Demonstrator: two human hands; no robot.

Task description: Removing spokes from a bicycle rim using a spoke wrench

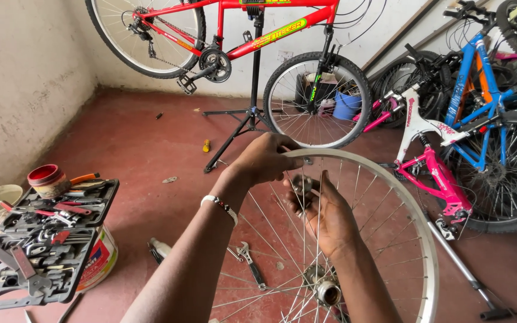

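Hands on a bare spoked wheel [390,197] held upright over the floor [133,143], near the floor's front edge. Left hand [265,159]: fingers pinched shut on the rim's top edge. Right hand [324,212]: reaching through the spokes, fingers curled around a small metal part, too small to identify. Hub [324,288]: below the right wrist. Spanner [251,263]: on the floor under the spokes. Toolbox [43,233]: open, full of tools, at the floor's left edge, resting on a bucket [104,254]. Red tin [46,178]: on the toolbox's far corner. Red bike [234,42]: clamped on a stand [252,90] beyond the hands. Pink bike [432,161] and blue bike [480,90]: at the right edge.
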